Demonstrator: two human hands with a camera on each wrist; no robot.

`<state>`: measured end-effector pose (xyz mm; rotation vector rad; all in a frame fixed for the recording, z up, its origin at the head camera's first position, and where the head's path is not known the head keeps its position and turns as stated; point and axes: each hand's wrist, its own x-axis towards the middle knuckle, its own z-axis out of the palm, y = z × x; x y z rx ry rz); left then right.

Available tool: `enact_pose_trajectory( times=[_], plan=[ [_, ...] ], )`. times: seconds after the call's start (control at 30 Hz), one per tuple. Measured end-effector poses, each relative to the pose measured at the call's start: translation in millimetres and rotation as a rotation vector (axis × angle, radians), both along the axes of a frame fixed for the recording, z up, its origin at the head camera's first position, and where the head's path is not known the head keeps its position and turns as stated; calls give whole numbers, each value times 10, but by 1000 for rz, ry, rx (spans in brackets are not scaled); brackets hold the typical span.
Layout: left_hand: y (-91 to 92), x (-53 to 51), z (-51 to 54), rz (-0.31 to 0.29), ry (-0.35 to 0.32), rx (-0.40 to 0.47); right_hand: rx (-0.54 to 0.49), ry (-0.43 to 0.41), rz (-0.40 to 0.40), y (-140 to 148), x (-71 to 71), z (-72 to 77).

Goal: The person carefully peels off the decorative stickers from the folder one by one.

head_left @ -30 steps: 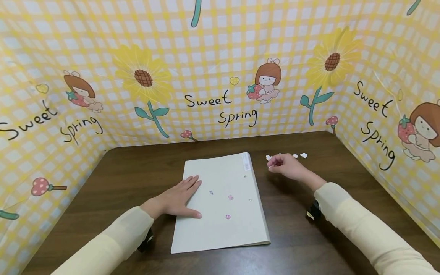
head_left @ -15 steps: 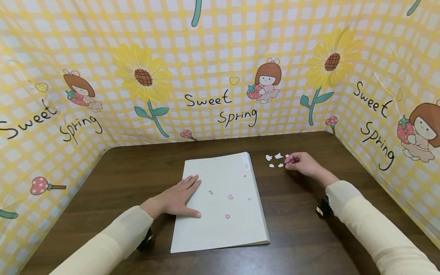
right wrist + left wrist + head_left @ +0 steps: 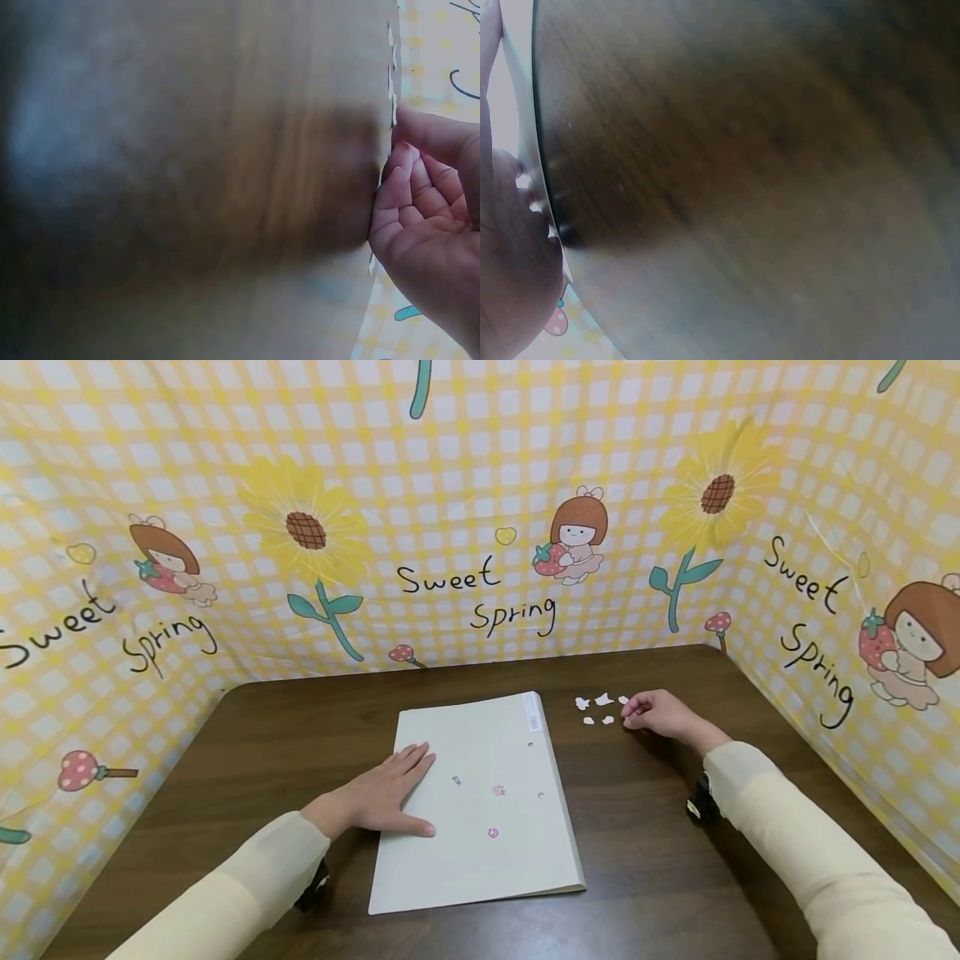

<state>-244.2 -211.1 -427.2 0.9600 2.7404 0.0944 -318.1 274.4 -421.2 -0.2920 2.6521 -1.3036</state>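
Note:
A cream folder (image 3: 480, 868) lies on the brown table, bearing a small blue-grey sticker (image 3: 457, 781), a pink sticker (image 3: 498, 791) and a round pink one (image 3: 492, 832). The left hand (image 3: 382, 796) rests flat over its left edge, fingers spread; the left wrist view shows part of this hand (image 3: 517, 262) beside the folder's edge. Right of the folder, the right hand (image 3: 660, 714) is low at the table with curled fingers, beside small white pieces (image 3: 603, 700). In the right wrist view this hand (image 3: 435, 202) touches the tabletop; whether its fingertips pinch a piece is unclear.
The brown table (image 3: 300, 718) extends around the folder. Behind it and along both sides hangs a yellow checked cloth (image 3: 450, 485) with printed flowers and figures. A dark device (image 3: 702, 802) is strapped under the right wrist, another (image 3: 313, 887) under the left.
The right hand has moved right along the white pieces, uncovering several of them, and has stayed nearly in place over the last half second. The left hand keeps its place on the folder.

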Motion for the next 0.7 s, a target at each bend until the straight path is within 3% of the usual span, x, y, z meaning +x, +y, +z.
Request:
enact_pose_trajectory(
  times=[0.37, 0.7],
  plan=[
    [-8, 20, 7, 4, -1, 4, 69, 30, 16, -17, -28, -15],
    [11, 17, 17, 0, -4, 2, 71, 45, 13, -2, -3, -2]
  ],
)
